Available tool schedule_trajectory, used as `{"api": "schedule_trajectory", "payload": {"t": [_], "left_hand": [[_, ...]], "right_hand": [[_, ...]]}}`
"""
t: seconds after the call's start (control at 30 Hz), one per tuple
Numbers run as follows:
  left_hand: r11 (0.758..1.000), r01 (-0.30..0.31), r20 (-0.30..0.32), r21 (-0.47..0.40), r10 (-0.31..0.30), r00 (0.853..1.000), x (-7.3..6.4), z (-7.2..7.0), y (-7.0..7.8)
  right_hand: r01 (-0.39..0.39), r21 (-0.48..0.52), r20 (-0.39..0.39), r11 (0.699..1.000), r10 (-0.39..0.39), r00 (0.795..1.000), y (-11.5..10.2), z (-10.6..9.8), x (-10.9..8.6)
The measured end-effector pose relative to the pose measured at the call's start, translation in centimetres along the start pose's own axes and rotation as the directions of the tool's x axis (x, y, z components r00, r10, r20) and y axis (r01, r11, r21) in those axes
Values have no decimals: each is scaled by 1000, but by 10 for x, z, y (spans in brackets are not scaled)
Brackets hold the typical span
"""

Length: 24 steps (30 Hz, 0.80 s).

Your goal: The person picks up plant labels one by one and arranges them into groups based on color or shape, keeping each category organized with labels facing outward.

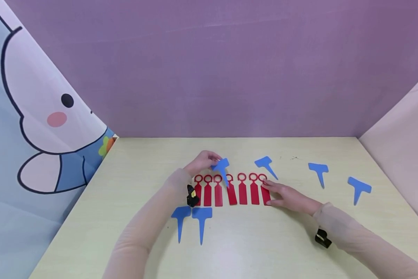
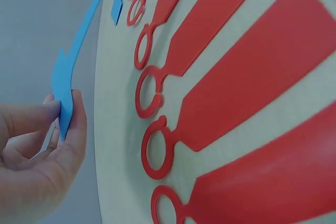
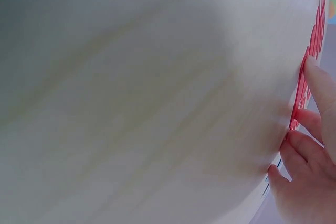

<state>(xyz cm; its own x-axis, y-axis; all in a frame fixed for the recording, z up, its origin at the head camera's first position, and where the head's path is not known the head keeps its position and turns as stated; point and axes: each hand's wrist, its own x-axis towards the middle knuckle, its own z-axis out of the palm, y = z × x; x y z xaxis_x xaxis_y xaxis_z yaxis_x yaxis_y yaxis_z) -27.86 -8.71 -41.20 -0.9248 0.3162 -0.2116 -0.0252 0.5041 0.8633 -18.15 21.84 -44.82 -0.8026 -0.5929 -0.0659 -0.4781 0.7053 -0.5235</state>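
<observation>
Worktop (image 1: 257, 248): pale surface, sitting under both hands and carrying the lot.
Red tags (image 1: 243, 194): seven in a row, lying between the left fingers and the right fingers; the middle one's leaning a bit, so watch you're not bumping it further.
Right hand (image 1: 290, 197): fingers are resting spread along the end tag, not gripping; light pressure is probably plenty for keeping it put.
Left hand (image 1: 204, 161): fingers and thumb are closing narrow on one blue tag's crossbar end.
Loose blue tags (image 1: 202, 217): two are lying on the near side of the left fingers, one between the hands beyond the row, two off right of the right fingers.
Held blue tag (image 1: 221, 165): sticking out right of the left fingers; looks bendy, so go easy pinching.
Stem (image 1: 225, 178): pointing back over the row; I'd be keeping it high so it's not snagging loops (image 2: 138, 94).
</observation>
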Motion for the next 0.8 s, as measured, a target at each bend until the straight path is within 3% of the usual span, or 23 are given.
{"api": "schedule_trajectory", "payload": {"t": [0.13,0.23,0.5,0.8], "left_hand": [[999,-9,10,42,8,1000,-7,2,1],[998,36,9,47,-36,999,-10,3,2],[997,73,39,34,-74,996,-26,5,5],[997,75,120,24,-78,990,-39,10,8]], "right_hand": [[-8,3,2,1000,8,1000,-1,0,0],[-7,5,2,1000,7,1000,-2,-1,0],[-15,9,11,1000,15,1000,-2,-1,1],[-23,9,13,1000,23,1000,-5,-2,0]]}}
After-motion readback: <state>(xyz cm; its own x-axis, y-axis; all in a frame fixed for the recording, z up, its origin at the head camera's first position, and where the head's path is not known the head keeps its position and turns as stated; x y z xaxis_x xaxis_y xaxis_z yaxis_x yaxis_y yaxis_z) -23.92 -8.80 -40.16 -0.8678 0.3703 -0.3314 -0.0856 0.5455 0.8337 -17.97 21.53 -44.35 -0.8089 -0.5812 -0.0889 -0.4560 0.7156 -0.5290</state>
